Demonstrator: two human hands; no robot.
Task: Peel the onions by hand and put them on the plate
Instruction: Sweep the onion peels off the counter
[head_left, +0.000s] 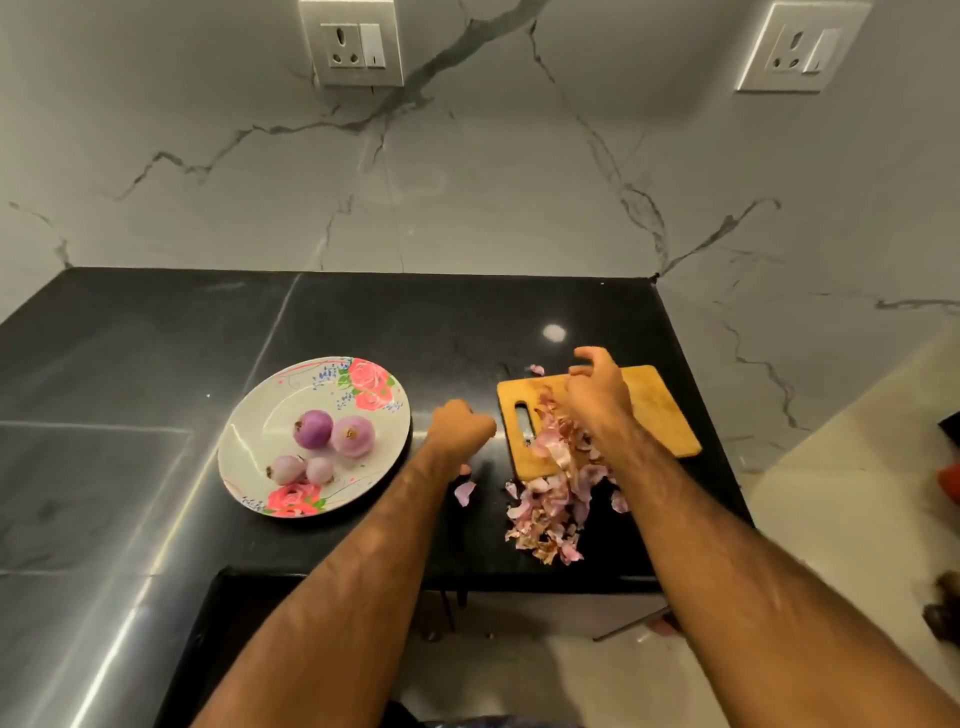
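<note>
Several peeled purple onions lie on a floral plate at the left of the black counter. A heap of pink onion skins spills from the front of a wooden cutting board onto the counter. My right hand hovers over the board above the skins, fingers curled and apart, nothing visibly held. My left hand rests as a fist on the counter between plate and board; its palm side is hidden.
One loose skin lies near my left wrist, another behind the board. The counter's front edge runs just below the skins. A marble wall with two sockets stands behind. The floor drops off at right.
</note>
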